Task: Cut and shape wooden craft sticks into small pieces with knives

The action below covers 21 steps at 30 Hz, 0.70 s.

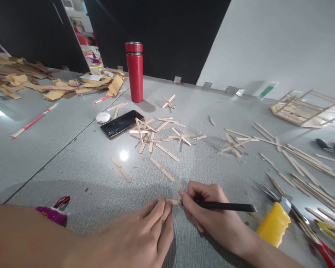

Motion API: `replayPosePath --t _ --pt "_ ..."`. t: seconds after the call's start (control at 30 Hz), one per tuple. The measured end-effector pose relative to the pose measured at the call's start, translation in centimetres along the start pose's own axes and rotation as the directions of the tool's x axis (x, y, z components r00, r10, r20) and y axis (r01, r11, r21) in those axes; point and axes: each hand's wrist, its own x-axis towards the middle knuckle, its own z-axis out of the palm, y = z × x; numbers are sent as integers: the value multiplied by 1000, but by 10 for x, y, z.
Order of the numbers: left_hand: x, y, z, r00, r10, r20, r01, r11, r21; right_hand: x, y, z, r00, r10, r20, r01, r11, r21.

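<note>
A black pen (226, 206) is in my right hand (212, 208), with its writing end down at the right end of a wooden craft stick (173, 202). My left hand (145, 230) presses that stick flat to the grey tabletop with its fingers together; most of the stick is hidden under them. Just beyond my hands, two more craft sticks (162, 169) (121, 170) lie flat. Farther off is a loose pile of craft sticks (146, 132), several of them crossed, beside a black phone (123, 123).
A red flask (134, 74) stands behind the phone, near a white earbud case (103, 118). To the right are a yellow-handled tool (275, 225), pliers (328, 227), long wooden strips (309, 160) and a wooden frame (309, 108). A purple object (53, 215) lies by my left forearm.
</note>
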Motion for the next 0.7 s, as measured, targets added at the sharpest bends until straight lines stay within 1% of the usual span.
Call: replayPosePath --t 0.13,0.33,0.5,0.7 --pt "0 -1 0 1000 11 5 -11 1000 2 1 -2 -1 1000 -5 -3 5 1000 -6" --pt "1 0 0 1000 -10 3 10 1000 1 1 -1 0 1000 -15 3 15 1000 -22" --pt "0 1 1 1000 -2 -15 2 1000 12 2 1 0 1000 -5 2 5 1000 -12" --pt "1 0 1 1000 7 8 -7 1000 -14 0 -1 0 1000 -8 6 8 1000 -2"
